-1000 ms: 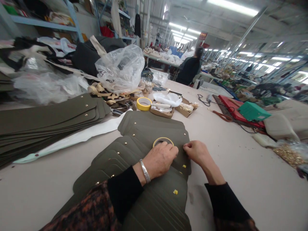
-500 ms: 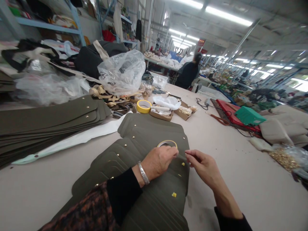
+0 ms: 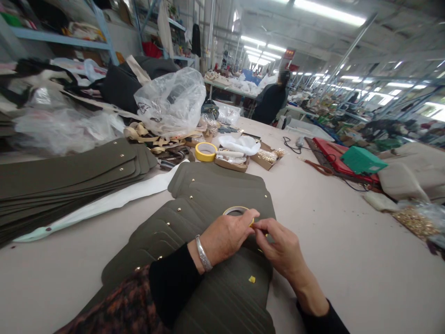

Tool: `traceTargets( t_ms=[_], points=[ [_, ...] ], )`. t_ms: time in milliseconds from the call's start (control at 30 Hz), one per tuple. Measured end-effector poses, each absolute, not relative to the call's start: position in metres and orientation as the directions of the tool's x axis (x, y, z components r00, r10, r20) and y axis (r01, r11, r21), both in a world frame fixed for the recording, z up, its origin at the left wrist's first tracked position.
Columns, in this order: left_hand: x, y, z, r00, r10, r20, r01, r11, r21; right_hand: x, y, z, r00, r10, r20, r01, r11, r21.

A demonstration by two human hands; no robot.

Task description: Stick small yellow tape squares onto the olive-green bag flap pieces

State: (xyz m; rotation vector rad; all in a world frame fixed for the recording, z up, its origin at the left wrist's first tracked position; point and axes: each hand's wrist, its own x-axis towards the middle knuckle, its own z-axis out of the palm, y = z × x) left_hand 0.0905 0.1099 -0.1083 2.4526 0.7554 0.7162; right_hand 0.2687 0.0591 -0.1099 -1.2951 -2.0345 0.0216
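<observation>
My left hand point(image 3: 225, 234), with a silver bracelet at the wrist, grips a roll of yellow tape point(image 3: 237, 209) lying over dark olive panels point(image 3: 222, 188). At the roll's right edge my right hand point(image 3: 281, 246) is closed in a pinch, its fingertips meeting those of my left hand; whatever they pinch is too small to make out. Small gold studs dot the stacked panels. A yellow tape scrap point(image 3: 252, 279) sits on the panels below my hands.
Behind the panels are another yellow tape roll point(image 3: 206, 152) and small boxes point(image 3: 267, 157) of gold parts. More olive strips point(image 3: 69, 171) lie left, beside a white strip point(image 3: 114, 199). A green box point(image 3: 363, 160) stands right. A person point(image 3: 271, 99) sits farther back.
My right hand has moved left to the tape roll and now meets my left hand's fingertips. The view has shifted slightly.
</observation>
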Motion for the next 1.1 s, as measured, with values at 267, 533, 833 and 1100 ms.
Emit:
traceTargets(
  t_ms=[267, 533, 833, 1100],
  points=[
    [0.093, 0.111, -0.107, 0.698, 0.592, 0.403, 0.380, -0.783, 0.492, 0.261, 0.051, -0.106, -0.062, 0.825, 0.562, 0.811, 0.370, -0.453],
    [0.101, 0.106, -0.106, 0.635, 0.545, 0.547, 0.405, -0.838, 0.365, 0.250, 0.053, -0.091, 0.289, 0.957, 0.032, 0.284, -0.054, -0.957],
    [0.101, 0.098, -0.109, 0.695, 0.585, 0.418, 0.490, -0.811, 0.319, 0.316, 0.074, -0.119, 0.400, 0.895, -0.198, 0.155, -0.279, -0.948],
    [0.104, 0.105, -0.112, 0.760, 0.624, 0.181, 0.595, -0.780, 0.193, 0.325, 0.081, -0.128, 0.325, 0.936, -0.132, 0.532, -0.297, -0.793]
  ],
)
